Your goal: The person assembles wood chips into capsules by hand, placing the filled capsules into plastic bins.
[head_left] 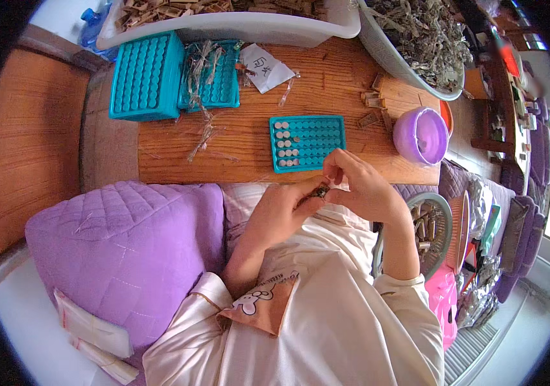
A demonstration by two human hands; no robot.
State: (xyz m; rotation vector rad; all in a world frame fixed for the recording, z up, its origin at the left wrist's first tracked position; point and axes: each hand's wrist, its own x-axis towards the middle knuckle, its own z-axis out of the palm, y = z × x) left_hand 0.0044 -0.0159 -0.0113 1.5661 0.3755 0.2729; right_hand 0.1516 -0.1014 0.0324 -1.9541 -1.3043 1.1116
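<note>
Both my hands meet over my lap, just below the table's front edge. A small dark piece point(319, 192) sits between the thumb and fingers of my left hand point(284, 209); its kind is too small to make out. My right hand point(368, 193) is closed in a pinch right beside it, thumb and forefinger bent toward each other, and whatever they grip is hidden. Beyond them on the table lies a teal tray point(322, 145) with rows of round hollows. Several silvery round discs point(284, 153) fill hollows at its left side.
Stacked teal trays point(146, 77) stand back left, beside another tray under clear strips point(203, 71). White paper point(267, 69), small brown pieces point(371, 100) and a purple bowl point(415, 136) sit farther right. Behind are a white bin point(236, 26) and a strip-filled basket point(391, 55).
</note>
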